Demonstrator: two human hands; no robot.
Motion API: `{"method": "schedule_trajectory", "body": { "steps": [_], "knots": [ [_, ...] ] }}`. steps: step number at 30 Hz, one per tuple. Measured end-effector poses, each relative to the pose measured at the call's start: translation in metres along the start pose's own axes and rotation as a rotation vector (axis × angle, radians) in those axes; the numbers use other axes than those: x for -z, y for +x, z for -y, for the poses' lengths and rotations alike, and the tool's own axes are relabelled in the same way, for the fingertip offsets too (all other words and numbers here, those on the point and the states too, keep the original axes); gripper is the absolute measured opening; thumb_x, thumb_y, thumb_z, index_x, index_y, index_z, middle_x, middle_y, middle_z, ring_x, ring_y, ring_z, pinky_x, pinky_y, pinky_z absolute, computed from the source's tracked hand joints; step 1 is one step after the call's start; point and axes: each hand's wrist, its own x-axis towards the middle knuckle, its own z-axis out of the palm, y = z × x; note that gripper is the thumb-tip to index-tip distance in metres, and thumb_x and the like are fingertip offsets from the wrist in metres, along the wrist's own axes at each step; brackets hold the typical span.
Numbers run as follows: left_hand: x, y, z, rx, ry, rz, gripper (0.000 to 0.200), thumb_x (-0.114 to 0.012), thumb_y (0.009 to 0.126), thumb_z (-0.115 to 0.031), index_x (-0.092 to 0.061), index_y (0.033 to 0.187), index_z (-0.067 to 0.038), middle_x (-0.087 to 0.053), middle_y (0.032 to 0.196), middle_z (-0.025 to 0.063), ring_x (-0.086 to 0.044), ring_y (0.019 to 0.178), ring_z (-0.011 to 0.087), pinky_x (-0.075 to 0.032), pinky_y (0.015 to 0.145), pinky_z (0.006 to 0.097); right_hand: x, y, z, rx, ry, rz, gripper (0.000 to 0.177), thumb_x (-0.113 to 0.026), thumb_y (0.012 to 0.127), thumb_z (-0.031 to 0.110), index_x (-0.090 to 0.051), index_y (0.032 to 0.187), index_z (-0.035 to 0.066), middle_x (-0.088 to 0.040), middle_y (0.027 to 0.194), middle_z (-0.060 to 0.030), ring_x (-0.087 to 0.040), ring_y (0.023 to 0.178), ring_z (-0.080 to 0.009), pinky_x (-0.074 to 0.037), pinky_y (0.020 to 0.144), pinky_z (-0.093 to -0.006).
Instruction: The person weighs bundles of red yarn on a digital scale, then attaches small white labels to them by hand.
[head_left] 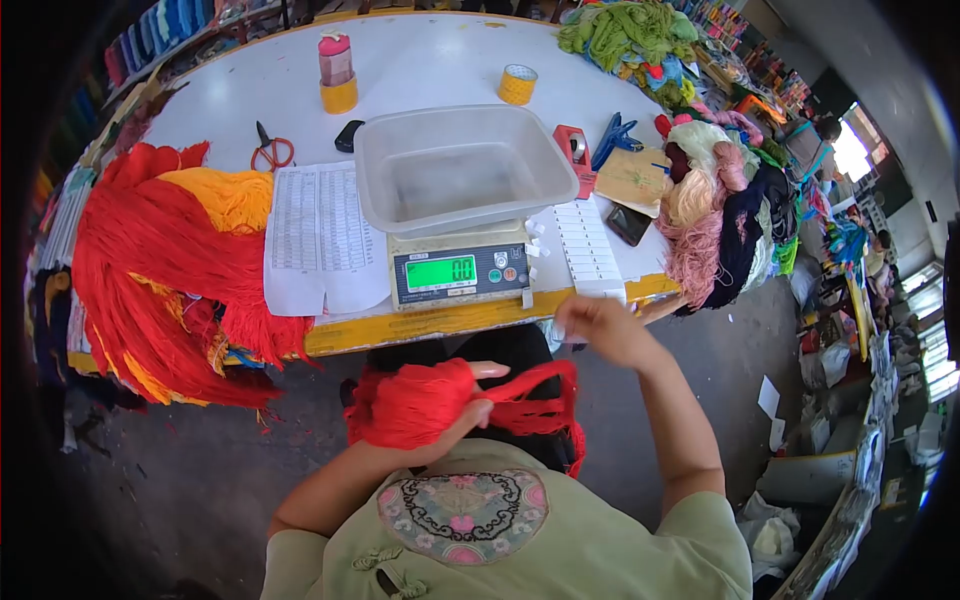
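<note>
A thick bundle of red yarn (415,405) rests above my lap, its loose loops trailing to the right. My left hand (482,400) is closed around this bundle, thumb and fingers showing at its right side. To the right, near the table's front edge, my right hand (605,330) is raised with its fingers curled in. Whether a thread lies between those fingers is too small to see. In front of me a digital scale (460,275) reads 0.0 on its green display and carries a translucent plastic tub (465,205).
Red and orange yarn (160,250) hangs over the table's left edge beside printed sheets (320,235). Scissors (270,150), a pink bottle (337,65) and a tape roll (517,84) stand farther back. On the right are a label sheet (588,245), a phone (628,225) and mixed yarn (700,220).
</note>
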Motion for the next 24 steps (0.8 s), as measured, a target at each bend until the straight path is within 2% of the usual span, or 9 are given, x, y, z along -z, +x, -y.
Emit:
{"method": "schedule_trajectory", "body": {
  "steps": [2, 5, 7, 10, 12, 16, 19, 22, 24],
  "knots": [
    [0.001, -0.007, 0.01, -0.044, -0.016, -0.092, 0.035, -0.054, 0.096, -0.014, -0.051, 0.13, -0.003, -0.062, 0.075, -0.0007, -0.057, 0.063, 0.008, -0.047, 0.064, 0.0255, 0.03, 0.031, -0.042, 0.278, -0.605, -0.376, 0.018, -0.07, 0.078, 0.007, -0.067, 0.096, 0.005, -0.067, 0.101, -0.012, -0.063, 0.096, -0.0327, -0.05, 0.082, -0.0396],
    [0.004, -0.012, -0.002, 0.094, -0.008, -0.037, 0.034, -0.052, 0.097, -0.015, -0.051, 0.13, -0.004, -0.061, 0.079, 0.0006, -0.058, 0.072, 0.0093, -0.046, 0.07, 0.0247, 0.052, 0.055, -0.075, 0.434, -0.667, -0.398, 0.023, -0.073, 0.074, 0.007, -0.067, 0.096, 0.007, -0.067, 0.103, -0.01, -0.062, 0.098, -0.0312, -0.048, 0.082, -0.0404],
    [0.004, -0.014, -0.005, 0.146, 0.017, -0.013, 0.034, -0.052, 0.098, -0.017, -0.052, 0.13, -0.005, -0.062, 0.08, 0.0015, -0.059, 0.074, 0.0102, -0.047, 0.072, 0.0256, 0.054, 0.056, -0.078, 0.414, -0.704, -0.362, 0.023, -0.073, 0.073, 0.009, -0.067, 0.095, 0.009, -0.067, 0.101, -0.0084, -0.063, 0.096, -0.0302, -0.047, 0.082, -0.0412],
    [0.0, -0.013, 0.005, 0.076, 0.084, -0.03, 0.035, -0.051, 0.098, -0.018, -0.051, 0.132, -0.01, -0.057, 0.079, -0.0003, -0.054, 0.065, 0.0073, -0.046, 0.06, 0.0243, 0.055, 0.059, -0.088, 0.388, -0.714, -0.367, 0.022, -0.074, 0.072, 0.011, -0.067, 0.093, 0.01, -0.068, 0.097, -0.0063, -0.063, 0.094, -0.0292, -0.046, 0.081, -0.0422],
    [-0.002, -0.011, 0.006, 0.128, 0.069, -0.011, 0.034, -0.05, 0.098, -0.02, -0.051, 0.132, -0.013, -0.059, 0.079, -0.0007, -0.052, 0.058, 0.0073, -0.045, 0.052, 0.0247, 0.054, 0.06, -0.091, 0.4, -0.732, -0.408, 0.02, -0.074, 0.072, 0.013, -0.067, 0.091, 0.011, -0.068, 0.092, -0.0056, -0.063, 0.091, -0.0289, -0.045, 0.081, -0.0431],
    [-0.007, -0.005, 0.013, 0.118, 0.077, 0.012, 0.037, -0.052, 0.098, -0.021, -0.049, 0.134, -0.014, -0.059, 0.08, -0.0005, -0.051, 0.057, 0.007, -0.044, 0.05, 0.0251, 0.047, 0.052, -0.091, 0.41, -0.76, -0.497, 0.019, -0.074, 0.073, 0.013, -0.066, 0.089, 0.01, -0.067, 0.092, -0.0065, -0.063, 0.09, -0.0293, -0.044, 0.083, -0.0421],
    [-0.004, -0.004, 0.008, 0.106, 0.112, -0.023, 0.043, -0.053, 0.097, -0.022, -0.045, 0.138, -0.011, -0.061, 0.082, -0.0003, -0.053, 0.059, 0.008, -0.046, 0.056, 0.0251, 0.032, 0.041, -0.082, 0.475, -0.778, -0.674, 0.018, -0.072, 0.073, 0.009, -0.065, 0.089, 0.007, -0.066, 0.092, -0.0093, -0.063, 0.089, -0.0307, -0.045, 0.086, -0.0405],
    [-0.006, -0.003, 0.007, 0.108, 0.023, -0.099, 0.05, -0.055, 0.096, -0.023, -0.04, 0.142, -0.008, -0.064, 0.084, 0.0007, -0.058, 0.065, 0.0093, -0.049, 0.064, 0.0257, -0.006, 0.023, -0.053, 0.385, -0.339, -0.77, 0.015, -0.07, 0.077, 0.003, -0.065, 0.09, 0.006, -0.066, 0.091, -0.0083, -0.063, 0.09, -0.0249, -0.047, 0.086, -0.0375],
    [-0.006, 0.001, 0.011, 0.092, 0.007, -0.119, 0.054, -0.056, 0.096, -0.024, -0.037, 0.143, -0.006, -0.066, 0.086, 0.0017, -0.062, 0.071, 0.0109, -0.05, 0.069, 0.0269, -0.049, -0.002, -0.011, 0.166, 0.773, -0.283, 0.011, -0.069, 0.082, 0.0, -0.064, 0.091, 0.005, -0.066, 0.092, -0.0055, -0.063, 0.089, -0.0177, -0.049, 0.08, -0.0332]
  ]
}}
